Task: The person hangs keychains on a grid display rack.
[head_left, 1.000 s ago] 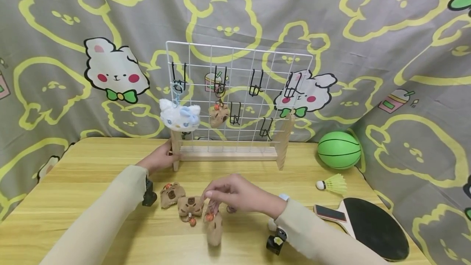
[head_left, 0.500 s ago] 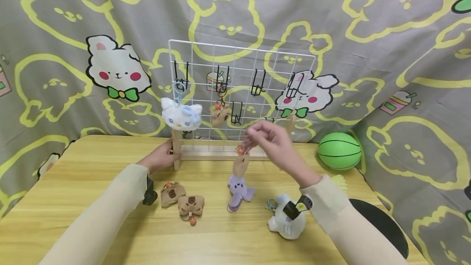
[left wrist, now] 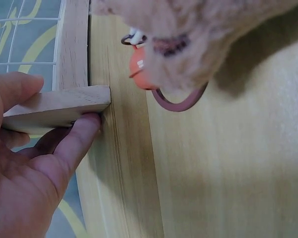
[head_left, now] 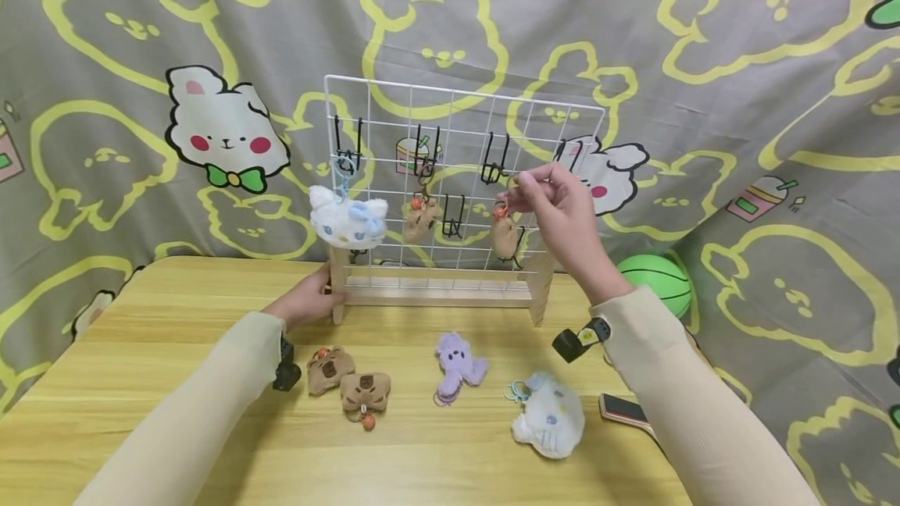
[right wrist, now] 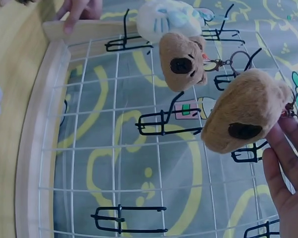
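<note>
My left hand (head_left: 305,301) grips the left wooden foot (left wrist: 59,105) of a white wire-grid rack (head_left: 436,300), thumb on one face and fingers on the other. In front of the grid, my right hand (head_left: 558,205) pinches a brown plush keychain (head_left: 504,237) by its ring end. The plush hangs below my fingers with an orange bell at its top, beside a black hook (head_left: 494,170) in the upper row. A white cat plush keychain (head_left: 348,221) and another brown plush keychain (head_left: 422,219) hang from hooks further left.
On the table (head_left: 232,443) lie two brown plush keychains, one with its bell toward me (head_left: 365,394), a purple plush keychain (head_left: 458,361) and a white plush keychain (head_left: 551,416). Partly behind my right arm are a green ball (head_left: 654,283) and a paddle (head_left: 624,410).
My right hand has lifted the brown plush keychain off the table and carried it up and right to the grid. The left hand still holds the rack's foot.
</note>
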Tool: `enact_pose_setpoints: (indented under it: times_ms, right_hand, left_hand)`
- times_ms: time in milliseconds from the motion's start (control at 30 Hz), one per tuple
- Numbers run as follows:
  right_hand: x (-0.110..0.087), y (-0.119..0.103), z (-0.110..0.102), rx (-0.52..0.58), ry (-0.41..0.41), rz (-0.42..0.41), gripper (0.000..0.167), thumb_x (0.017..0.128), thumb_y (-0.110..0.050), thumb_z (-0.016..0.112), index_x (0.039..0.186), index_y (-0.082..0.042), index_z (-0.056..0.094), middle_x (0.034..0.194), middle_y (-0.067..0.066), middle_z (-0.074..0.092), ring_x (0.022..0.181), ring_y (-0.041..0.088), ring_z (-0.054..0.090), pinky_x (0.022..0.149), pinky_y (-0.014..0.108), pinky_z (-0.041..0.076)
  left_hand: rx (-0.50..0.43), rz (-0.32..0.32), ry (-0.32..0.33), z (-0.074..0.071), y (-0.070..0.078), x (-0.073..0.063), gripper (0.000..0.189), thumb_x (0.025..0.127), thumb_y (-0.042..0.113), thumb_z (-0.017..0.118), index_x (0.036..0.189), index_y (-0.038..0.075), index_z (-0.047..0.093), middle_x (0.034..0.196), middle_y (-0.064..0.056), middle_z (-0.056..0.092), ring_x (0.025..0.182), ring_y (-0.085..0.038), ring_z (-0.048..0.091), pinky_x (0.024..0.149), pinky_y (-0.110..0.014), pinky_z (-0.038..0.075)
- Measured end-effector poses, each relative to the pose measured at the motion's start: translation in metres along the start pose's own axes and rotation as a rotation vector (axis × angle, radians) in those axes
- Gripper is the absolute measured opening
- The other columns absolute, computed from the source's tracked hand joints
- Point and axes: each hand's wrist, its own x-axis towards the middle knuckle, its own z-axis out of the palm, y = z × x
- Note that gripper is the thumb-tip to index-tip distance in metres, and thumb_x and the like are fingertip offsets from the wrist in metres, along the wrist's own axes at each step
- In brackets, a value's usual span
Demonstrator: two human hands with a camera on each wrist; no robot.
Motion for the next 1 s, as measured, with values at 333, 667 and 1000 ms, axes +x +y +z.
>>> enact_pose_setpoints:
  times_ms: [333,667,1000]
  right_hand:
    - [0.012,0.007,0.007,-0.006,0.024,0.069,0.028,0.109,-0.018,0.057,0.119,0.008,0.06,0.088,-0.015,0.079,0.081,0.001,0.075,0.086,0.023,0.064]
    - [0.009,0.018,0.007,-0.067,-0.013,0.113,0.022,0.111,-0.017,0.052,0.112,0.004,0.058,0.115,0.029,0.075,0.088,0.0,0.073,0.096,0.035,0.063]
    - [0.004,0.024,0.003,-0.078,-0.019,0.118,0.021,0.11,-0.017,0.054,0.113,0.004,0.059,0.117,0.029,0.075,0.093,-0.003,0.072,0.088,0.021,0.06]
  left_hand:
    - [0.01,0.02,0.006,0.0,-0.001,-0.002,0.079,0.107,0.006,0.05,0.164,-0.01,-0.003,0.161,-0.043,0.025,0.143,-0.059,0.042,0.115,-0.066,0.044]
    - [0.012,0.015,0.011,0.001,0.0,-0.001,0.079,0.106,0.006,0.05,0.163,-0.012,-0.001,0.16,-0.044,0.028,0.141,-0.059,0.044,0.112,-0.065,0.047]
    - [0.019,0.005,0.011,0.001,0.002,-0.001,0.079,0.106,0.006,0.05,0.163,-0.011,0.0,0.161,-0.043,0.027,0.143,-0.059,0.042,0.115,-0.066,0.044]
